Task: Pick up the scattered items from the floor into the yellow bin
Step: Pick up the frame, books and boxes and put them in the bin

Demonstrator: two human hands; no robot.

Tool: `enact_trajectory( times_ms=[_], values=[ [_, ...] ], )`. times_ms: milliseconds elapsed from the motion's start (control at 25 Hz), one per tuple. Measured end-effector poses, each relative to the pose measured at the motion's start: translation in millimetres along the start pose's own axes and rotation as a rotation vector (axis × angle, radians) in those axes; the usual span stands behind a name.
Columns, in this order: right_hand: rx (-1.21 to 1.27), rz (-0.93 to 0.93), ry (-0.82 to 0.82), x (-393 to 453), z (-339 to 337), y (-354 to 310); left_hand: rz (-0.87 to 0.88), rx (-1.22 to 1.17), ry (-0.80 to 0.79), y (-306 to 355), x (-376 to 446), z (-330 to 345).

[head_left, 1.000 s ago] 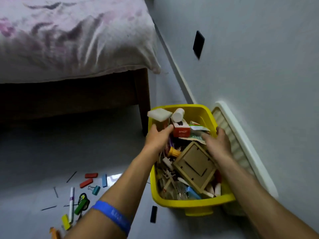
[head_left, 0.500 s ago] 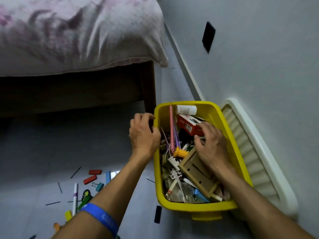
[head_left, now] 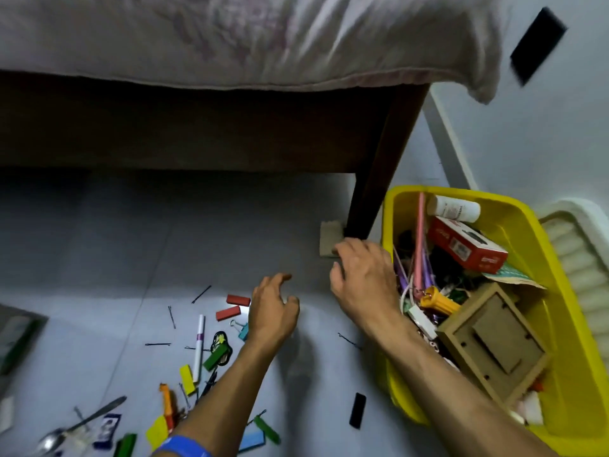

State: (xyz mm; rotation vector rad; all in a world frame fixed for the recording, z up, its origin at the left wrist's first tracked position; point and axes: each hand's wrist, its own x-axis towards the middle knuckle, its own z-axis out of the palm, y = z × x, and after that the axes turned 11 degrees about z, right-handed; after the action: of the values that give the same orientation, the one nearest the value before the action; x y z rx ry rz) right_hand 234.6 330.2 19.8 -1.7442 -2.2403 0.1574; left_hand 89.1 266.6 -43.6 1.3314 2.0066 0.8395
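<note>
Hands both out over the floor, neither holding anything. Left hand hovers with fingers loosely spread and slightly curled, just right of two red blocks and a blue binder clip. Right hand sits just left of the yellow bin, fingers bent down, fingertips at a small beige sponge-like block lying by the dark bed leg; cannot tell whether it is touching or only beside it.

Bin stands at the right, near the wall, already packed: red box, white bottle, pink stick, yellow-orange tool, wooden frame, loose cables. White ribbed lid or tray lies just right of the bin.

Scattered items on the near-left floor: white marker, green and yellow blocks, orange pen, metal spoon, blue flat piece, several black hairpins. Small black rectangular piece lies alone, near the bin's near-left corner. Blue wristband on the left forearm. Bed with a pale cover runs across the far side.
</note>
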Motion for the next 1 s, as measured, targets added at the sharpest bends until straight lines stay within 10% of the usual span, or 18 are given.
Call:
enact_trajectory(
  times_ms=[240,520,800,1000],
  values=[
    [-0.036,0.284,-0.600,51,77,-27,0.006,-0.002,-0.042,-24,11,-24],
    [0.033,0.518,-0.730,81,139,-1,0.005,0.031,-0.008,-76,5,-74],
    [-0.150,0.322,-0.627,-17,118,-46,-0.084,-0.152,0.031,-71,-33,-76],
    [0.540,0.455,-0.325,-76,22,-43,0.011,-0.193,0.058,-14,-56,-56]
  ],
)
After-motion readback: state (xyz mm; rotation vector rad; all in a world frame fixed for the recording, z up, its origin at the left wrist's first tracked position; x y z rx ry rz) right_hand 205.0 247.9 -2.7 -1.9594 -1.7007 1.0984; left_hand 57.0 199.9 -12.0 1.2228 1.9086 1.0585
